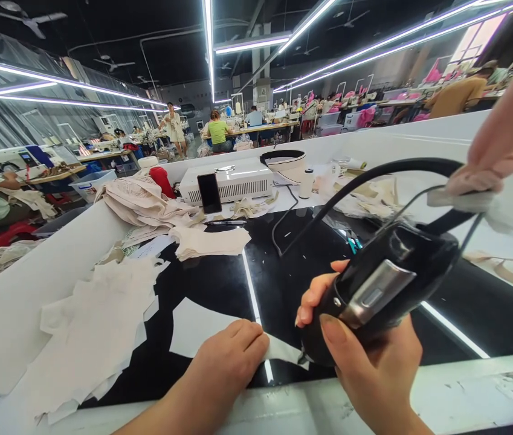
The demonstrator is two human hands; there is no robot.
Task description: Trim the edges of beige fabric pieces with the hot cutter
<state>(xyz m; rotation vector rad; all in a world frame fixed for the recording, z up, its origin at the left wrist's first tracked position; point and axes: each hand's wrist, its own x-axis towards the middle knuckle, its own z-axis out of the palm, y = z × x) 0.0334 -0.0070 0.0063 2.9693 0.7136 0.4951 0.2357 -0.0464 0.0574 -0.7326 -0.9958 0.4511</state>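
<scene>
My right hand (374, 362) is wrapped round a black corded handheld tool (374, 290) with a silver lever on its side. The tool tilts down to the left, and its small tip is at the right end of a white cut piece of fabric (199, 326). With fingers curled together, my left hand (233, 350) presses that piece onto the glossy black work surface (220, 281). Part of the piece is hidden under the left hand. A thick black cable (374, 172) arches from the tool's top, close to a blurred pinkish thing at upper right that I cannot make out.
Layered pale fabric pieces (97, 320) lie at left, with a beige fabric heap (142, 199) behind. A white vented box (238, 184), a phone (209, 193), a pen (226, 222) and teal-handled snips (353, 243) lie farther back. White walls edge the table; people work beyond.
</scene>
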